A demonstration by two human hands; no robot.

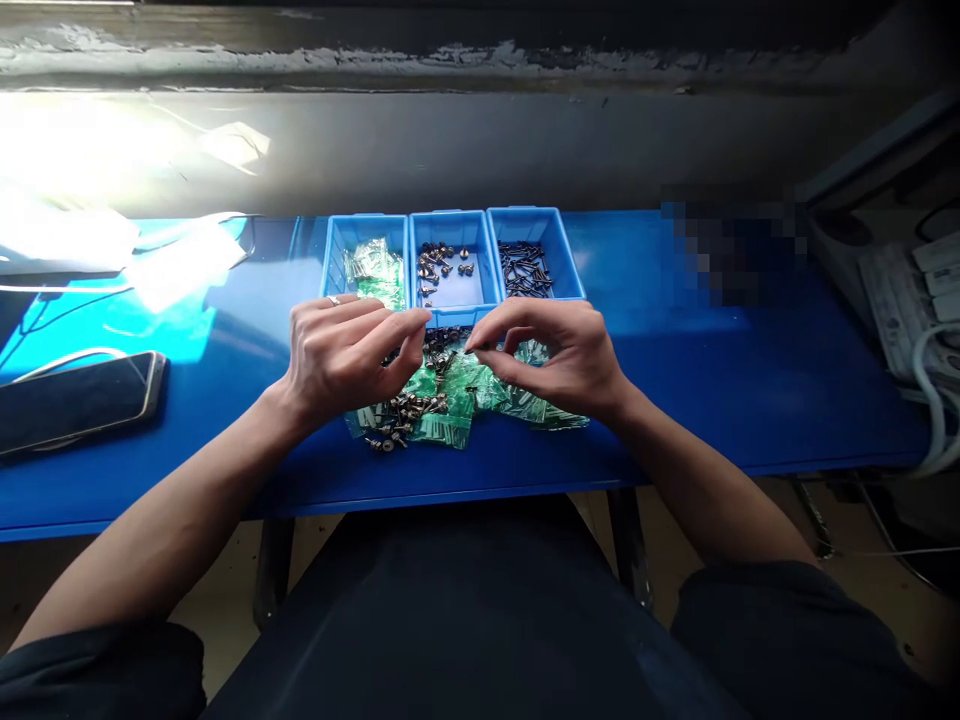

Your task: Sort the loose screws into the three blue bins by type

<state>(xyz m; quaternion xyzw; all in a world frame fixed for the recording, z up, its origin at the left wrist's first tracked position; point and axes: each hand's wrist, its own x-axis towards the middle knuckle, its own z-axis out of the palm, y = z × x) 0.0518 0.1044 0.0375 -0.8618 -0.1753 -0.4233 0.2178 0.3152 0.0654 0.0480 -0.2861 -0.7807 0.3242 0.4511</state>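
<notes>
My left hand (349, 345) is closed, thumb against curled fingers, over the near side of a pile; whatever it may hold is hidden. Opposite it, my right hand (562, 345) pinches a small dark piece (470, 350) between thumb and forefinger. Beneath both hands lie small clear-and-green plastic bags (446, 430) with slim metal pieces inside. Loose thumbscrews (411, 408), bronze-coloured with round heads, are scattered over the bags. Just beyond stand three blue bins: the left bin (328, 260) holds filled bags, the middle bin (461, 290) thumbscrews, the right bin (566, 255) black screws.
A blue table (697, 400) carries everything. On its left lies a smartphone (82, 400), with white cables and a bright glare behind. A blurred dark object (727, 245) sits at the back right. White power strips and cables (900, 300) are at the far right.
</notes>
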